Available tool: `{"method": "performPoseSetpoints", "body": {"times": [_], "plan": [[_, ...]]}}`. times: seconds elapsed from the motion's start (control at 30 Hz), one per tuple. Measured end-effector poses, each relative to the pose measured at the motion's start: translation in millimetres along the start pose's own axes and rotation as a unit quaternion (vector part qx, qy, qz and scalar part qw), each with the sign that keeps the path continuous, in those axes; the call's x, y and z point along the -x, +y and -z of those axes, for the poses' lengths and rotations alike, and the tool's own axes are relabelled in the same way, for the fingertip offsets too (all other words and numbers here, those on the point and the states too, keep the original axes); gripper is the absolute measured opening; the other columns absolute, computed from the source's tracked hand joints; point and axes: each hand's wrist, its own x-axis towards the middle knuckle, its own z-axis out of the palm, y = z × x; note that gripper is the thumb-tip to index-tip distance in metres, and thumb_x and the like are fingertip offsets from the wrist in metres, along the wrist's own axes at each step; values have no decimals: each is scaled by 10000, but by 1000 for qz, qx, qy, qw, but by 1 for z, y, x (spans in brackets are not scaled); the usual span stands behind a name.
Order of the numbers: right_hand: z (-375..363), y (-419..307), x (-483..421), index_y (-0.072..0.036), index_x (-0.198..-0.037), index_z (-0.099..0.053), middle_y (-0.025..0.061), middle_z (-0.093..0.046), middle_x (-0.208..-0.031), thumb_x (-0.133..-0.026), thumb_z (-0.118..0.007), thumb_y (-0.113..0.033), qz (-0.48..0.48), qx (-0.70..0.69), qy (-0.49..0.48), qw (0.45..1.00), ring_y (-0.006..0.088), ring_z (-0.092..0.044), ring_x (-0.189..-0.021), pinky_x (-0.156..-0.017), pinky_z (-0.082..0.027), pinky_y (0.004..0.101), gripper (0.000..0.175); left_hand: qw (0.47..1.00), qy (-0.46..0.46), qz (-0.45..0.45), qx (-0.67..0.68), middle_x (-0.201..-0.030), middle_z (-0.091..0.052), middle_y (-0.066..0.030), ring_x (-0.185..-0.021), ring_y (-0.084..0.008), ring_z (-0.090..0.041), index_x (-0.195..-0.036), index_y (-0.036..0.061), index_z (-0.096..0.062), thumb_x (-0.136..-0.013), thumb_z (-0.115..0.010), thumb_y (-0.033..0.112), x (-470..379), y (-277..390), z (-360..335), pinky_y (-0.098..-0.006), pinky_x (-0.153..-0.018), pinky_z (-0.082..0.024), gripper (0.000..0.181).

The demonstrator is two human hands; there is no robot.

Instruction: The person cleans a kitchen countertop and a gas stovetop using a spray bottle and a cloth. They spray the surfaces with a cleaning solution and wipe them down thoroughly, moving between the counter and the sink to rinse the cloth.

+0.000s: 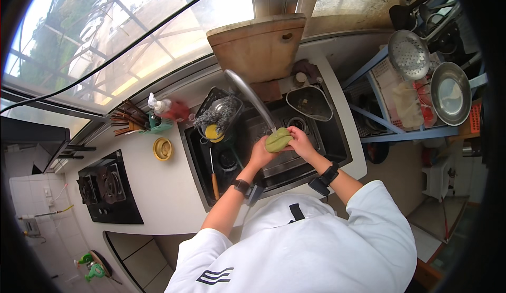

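Observation:
Over the dark sink I hold a green, creased vegetable, which looks like a chayote, just under the tip of the curved metal faucet. My left hand grips its left side. On its right side, the fingers of my right hand press against the skin. Both palms are partly hidden from above. Whether water is running is hard to make out.
A wooden cutting board leans behind the sink. Left in the basin are a black basket and a wooden-handled utensil; a triangular strainer sits at right. A gas stove and yellow bowl stand left, a blue rack right.

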Motion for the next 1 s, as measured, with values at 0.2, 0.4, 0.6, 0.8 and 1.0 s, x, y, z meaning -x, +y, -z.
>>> {"method": "performPoseSetpoints", "body": {"times": [0.2,0.4,0.6,0.8,1.0], "plan": [[-14,-40,23,-65,-1371,-368,207,-538,-1288,-684,-717,-103,149,491,-55,856,358,-622,-1056,-907,-505,407,771,985,28,-80,-149,-914,-607,-212,-893,-445,-573,-914,24,-543,-733,-639,0,13,29,20,-467,-730,-470,206],[-21,-20,22,-7,-1117,-592,171,-638,-1022,-699,-690,-96,189,585,-71,786,298,-651,-911,-798,-522,401,439,978,-21,-103,-180,-983,-588,-209,-959,-435,-560,-1076,32,-503,-658,-647,-36,21,51,19,-453,-807,-470,447],[-13,6,19,25,-1073,-595,147,-664,-948,-717,-623,1,114,344,-5,932,239,-665,-890,-734,-524,327,358,995,-56,-71,-37,-1229,-555,-188,-1147,-340,-547,-1417,25,-298,-613,-813,95,26,35,26,-386,-1028,-399,958],[-10,23,26,25,-1052,-550,85,-623,-1020,-754,-596,85,71,281,-20,957,134,-624,-962,-781,-528,273,307,993,-106,-12,48,-1235,-586,-160,-1143,-271,-579,-1427,23,-323,-606,-863,134,31,40,20,-354,-1003,-432,989],[4,2,32,4,-1148,-503,98,-615,-1037,-674,-795,-83,31,429,-173,886,157,-616,-903,-807,-511,289,564,991,-93,-20,-98,-1078,-634,-239,-1043,-424,-600,-1246,24,-476,-600,-834,69,50,55,7,-424,-829,-513,740]]}}
